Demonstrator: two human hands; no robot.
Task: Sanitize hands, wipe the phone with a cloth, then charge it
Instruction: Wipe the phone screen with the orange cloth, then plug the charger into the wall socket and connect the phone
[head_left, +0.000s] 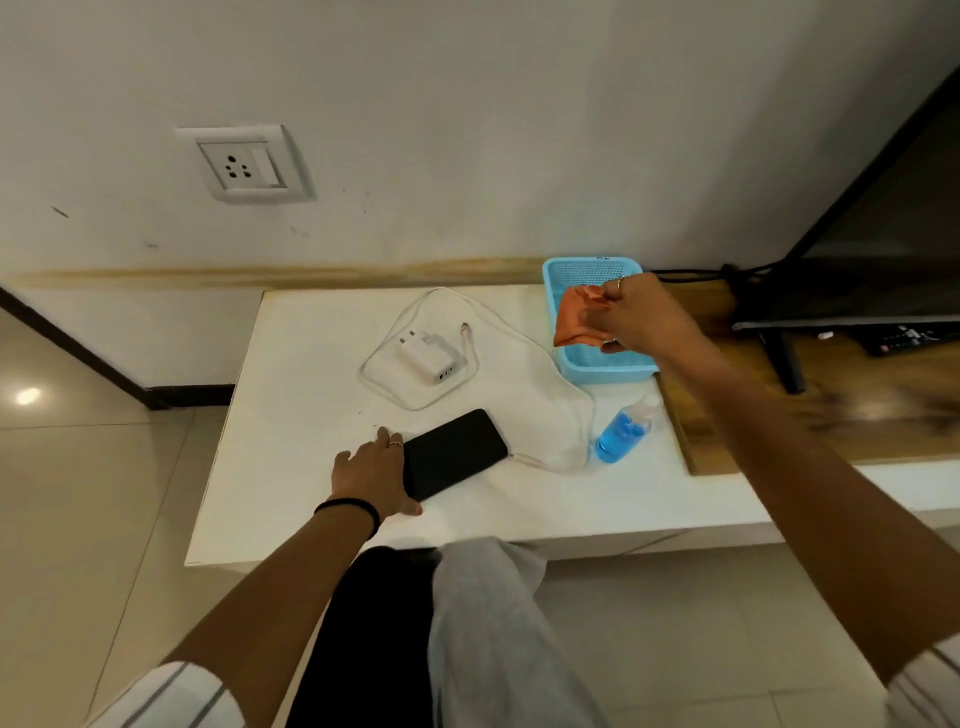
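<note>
A black phone (453, 453) lies flat on the white table (291, 415), with a white cable (550, 462) plugged into its right end. My left hand (376, 473) rests on the phone's left end, fingers spread over its edge. My right hand (641, 314) is raised over the blue basket (608, 371) and pinches an orange cloth (576, 314) that hangs from it. The white charger plug (428, 356) lies unplugged in the middle of the table inside a loop of cable. A bottle of blue sanitizer (623, 428) lies on its side to the right of the phone.
A wall socket (244, 163) sits on the white wall at upper left. A black TV (872, 234) on a stand occupies the wooden surface (727, 447) at right, with dark cables behind the basket. My knees are below the table's front edge.
</note>
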